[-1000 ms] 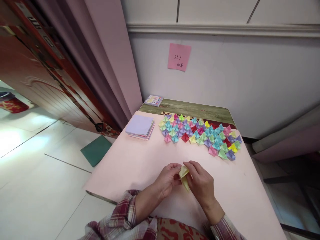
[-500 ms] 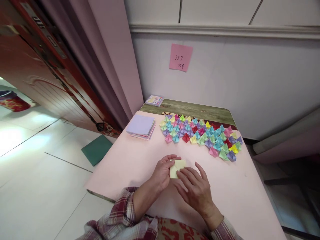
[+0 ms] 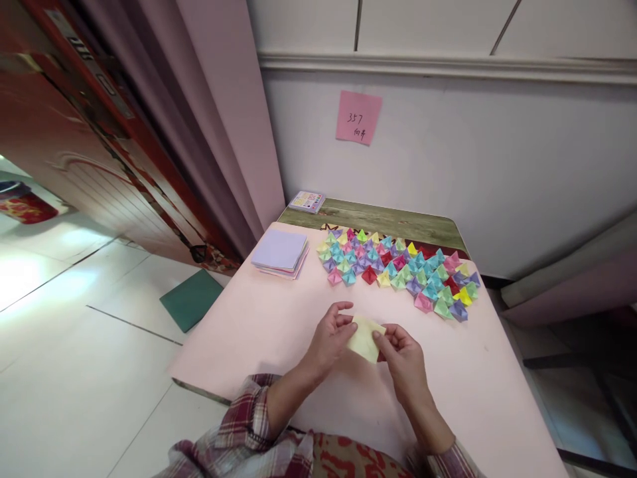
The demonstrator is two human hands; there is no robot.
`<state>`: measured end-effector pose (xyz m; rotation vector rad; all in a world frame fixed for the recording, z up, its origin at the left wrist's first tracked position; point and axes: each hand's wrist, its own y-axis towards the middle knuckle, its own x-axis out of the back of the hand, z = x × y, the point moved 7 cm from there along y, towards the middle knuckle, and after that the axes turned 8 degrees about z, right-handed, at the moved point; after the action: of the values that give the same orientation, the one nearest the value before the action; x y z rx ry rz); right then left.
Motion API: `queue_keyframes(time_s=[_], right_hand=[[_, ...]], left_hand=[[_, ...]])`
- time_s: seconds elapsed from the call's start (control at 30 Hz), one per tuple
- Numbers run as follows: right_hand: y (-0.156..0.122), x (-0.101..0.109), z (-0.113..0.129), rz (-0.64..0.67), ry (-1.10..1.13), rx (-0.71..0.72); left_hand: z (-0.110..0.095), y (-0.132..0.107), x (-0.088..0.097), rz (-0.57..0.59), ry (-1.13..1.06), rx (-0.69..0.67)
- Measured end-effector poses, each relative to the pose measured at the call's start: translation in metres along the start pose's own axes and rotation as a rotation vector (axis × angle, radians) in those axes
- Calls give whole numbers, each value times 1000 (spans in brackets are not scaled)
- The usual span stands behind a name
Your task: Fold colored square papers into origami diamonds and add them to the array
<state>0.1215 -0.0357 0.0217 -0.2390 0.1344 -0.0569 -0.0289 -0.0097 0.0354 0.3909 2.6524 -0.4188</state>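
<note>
A small square of pale yellow folded paper is held between my two hands, just above the pink tabletop. My left hand pinches its left edge, thumb on top and the other fingers curled behind. At the right edge, my right hand grips it between thumb and fingers. The paper is slightly turned, and its underside is hidden. Beyond my hands lie rows of small folded paper pieces in many colours, standing up in points.
A stack of square paper, lavender on top, lies at the table's left. Behind it is a small printed packet on the wood-patterned strip. A pink note hangs on the wall. On the floor lies a dark green sheet.
My right hand has gone from lying over the paper with fingers spread to pinching its right edge. The paper has turned a little and shifted right.
</note>
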Motion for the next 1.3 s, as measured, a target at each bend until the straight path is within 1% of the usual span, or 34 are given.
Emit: queue_keyframes(time_s=[0.07, 0.13, 0.2, 0.3, 0.4, 0.5, 0.7, 0.87, 1.0, 1.07, 1.2, 1.3], right_hand=[[-2, 3, 2, -54, 14, 21], [-3, 4, 7, -76, 19, 47], [-6, 4, 14, -68, -2, 68], [-9, 1, 24, 22, -57, 84], [-12, -1, 33, 119, -75, 110], [-13, 0, 38, 152, -72, 122], [-12, -2, 33, 163, 4, 99], [-12, -2, 30, 173, 44, 79], [-11, -1, 29, 154, 38, 58], [-10, 0, 28, 124, 27, 45], [-9, 3, 24, 57, 4, 40], [-8, 6, 19, 36, 11, 16]], left_hand=[[-3, -3, -5, 52, 43, -20], [-6, -6, -9, 93, 84, -20], [-8, -7, -10, 90, 108, -11], [-11, -8, -9, 81, 76, 2], [-16, -9, -10, 111, 29, -9], [-18, -10, -10, 132, 11, 3], [-15, -10, -9, 129, 29, 54], [-13, -8, -7, 116, 49, 70], [-12, -8, -8, 118, 44, 66], [-12, -9, -10, 140, 44, 56], [-16, -12, -16, 225, 51, 35], [-18, -13, -16, 240, 71, 9]])
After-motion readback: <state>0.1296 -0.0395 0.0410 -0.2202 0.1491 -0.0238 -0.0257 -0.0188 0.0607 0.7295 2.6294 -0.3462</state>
